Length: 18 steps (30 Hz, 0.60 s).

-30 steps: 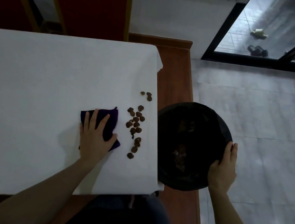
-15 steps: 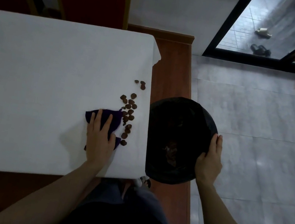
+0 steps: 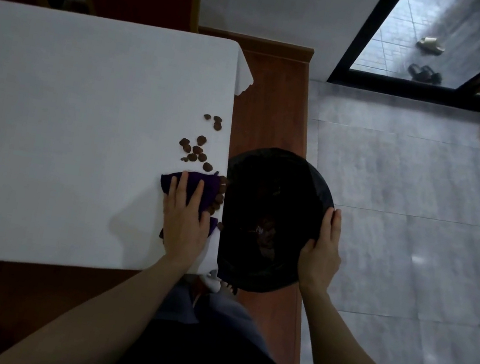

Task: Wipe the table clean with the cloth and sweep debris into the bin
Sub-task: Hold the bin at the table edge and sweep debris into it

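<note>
My left hand presses flat on the cloth at the bench edge; my right hand grips the bin rim – apparently just below. Debris beyond the cloth could miss – falling floorward.

The bin stands against the table edge; brown debris litters the strip beside it.

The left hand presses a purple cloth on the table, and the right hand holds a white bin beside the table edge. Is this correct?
Not quite: the head view shows the bin is black. The left hand presses the purple cloth on the table; the right hand holds the bin's rim.
</note>
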{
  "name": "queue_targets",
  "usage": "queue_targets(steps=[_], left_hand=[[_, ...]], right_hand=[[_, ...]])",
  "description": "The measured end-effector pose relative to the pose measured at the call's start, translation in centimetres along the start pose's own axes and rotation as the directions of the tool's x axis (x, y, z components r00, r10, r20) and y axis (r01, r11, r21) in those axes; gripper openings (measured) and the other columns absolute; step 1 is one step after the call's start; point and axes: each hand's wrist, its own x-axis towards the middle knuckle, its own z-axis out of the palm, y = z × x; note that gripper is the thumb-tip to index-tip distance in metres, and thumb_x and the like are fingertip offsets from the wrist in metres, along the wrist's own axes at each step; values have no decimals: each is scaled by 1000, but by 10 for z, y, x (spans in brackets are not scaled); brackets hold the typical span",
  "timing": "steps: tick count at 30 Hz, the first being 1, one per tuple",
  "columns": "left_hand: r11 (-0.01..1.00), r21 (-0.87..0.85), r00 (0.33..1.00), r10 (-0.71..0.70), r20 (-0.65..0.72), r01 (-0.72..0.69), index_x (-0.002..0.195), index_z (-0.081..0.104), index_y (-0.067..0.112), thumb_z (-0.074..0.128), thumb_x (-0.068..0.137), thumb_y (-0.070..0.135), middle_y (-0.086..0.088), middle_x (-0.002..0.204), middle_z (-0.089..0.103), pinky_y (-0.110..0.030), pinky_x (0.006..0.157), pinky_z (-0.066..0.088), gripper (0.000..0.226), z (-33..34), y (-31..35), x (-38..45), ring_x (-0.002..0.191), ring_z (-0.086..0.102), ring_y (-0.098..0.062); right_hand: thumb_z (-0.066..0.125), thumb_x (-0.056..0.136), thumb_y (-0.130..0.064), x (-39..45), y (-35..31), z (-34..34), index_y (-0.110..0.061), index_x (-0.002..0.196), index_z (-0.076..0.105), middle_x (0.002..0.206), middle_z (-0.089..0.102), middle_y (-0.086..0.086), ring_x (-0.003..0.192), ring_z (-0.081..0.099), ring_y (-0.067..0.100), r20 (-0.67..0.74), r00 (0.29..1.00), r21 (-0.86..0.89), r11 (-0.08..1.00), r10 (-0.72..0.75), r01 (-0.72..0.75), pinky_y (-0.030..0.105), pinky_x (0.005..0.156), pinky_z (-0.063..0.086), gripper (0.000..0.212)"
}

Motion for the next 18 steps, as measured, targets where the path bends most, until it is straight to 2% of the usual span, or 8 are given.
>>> queue_targets(steps=[2,4,7,13,16,18], left_hand=[[1000,-2,1000,20,11,-20,145,47,10,59,89,9,-18,159,29,-57,119,24,58,4,8,-2,149,20,-39],[999,-7,999,34,24,-34,146,46,11,60,90,11,-17,159,28,-56,119,24,58,8,16,-3,149,19,-38],[998,-13,997,58,48,-57,148,44,14,59,91,13,-14,161,26,-52,121,22,59,13,27,-5,150,17,-35],[985,-60,980,167,112,-161,149,42,14,55,92,10,-11,162,24,-50,121,23,58,22,40,-7,151,16,-32],[959,-144,955,264,133,-245,149,42,13,53,92,8,-10,162,23,-47,122,22,59,21,39,-6,151,17,-30],[947,-197,951,280,128,-253,149,42,13,50,91,8,-10,162,23,-44,122,21,59,15,38,-5,151,18,-28]], right_hand=[[44,89,7,-1,-1,0,-23,156,20,164,15,-8,98,65,24,11,1000,4,1000,-4,4,20,56,40,77],[43,89,7,-2,-2,-1,-22,157,20,164,15,-8,84,62,20,22,1000,6,1000,3,-4,14,52,32,77],[44,89,8,-4,-4,-4,-21,157,21,164,16,-7,62,48,14,39,999,16,1000,7,-7,12,50,26,77],[43,89,8,-2,1,-3,-21,156,22,164,16,-6,57,48,15,50,999,24,1000,4,-5,14,48,28,76],[43,90,7,0,3,-2,-21,156,22,164,17,-6,54,47,10,48,999,30,1000,-1,0,14,48,29,75],[43,90,7,1,4,-2,-21,157,21,164,18,-5,53,48,9,47,999,28,1000,-4,3,14,48,30,75]])
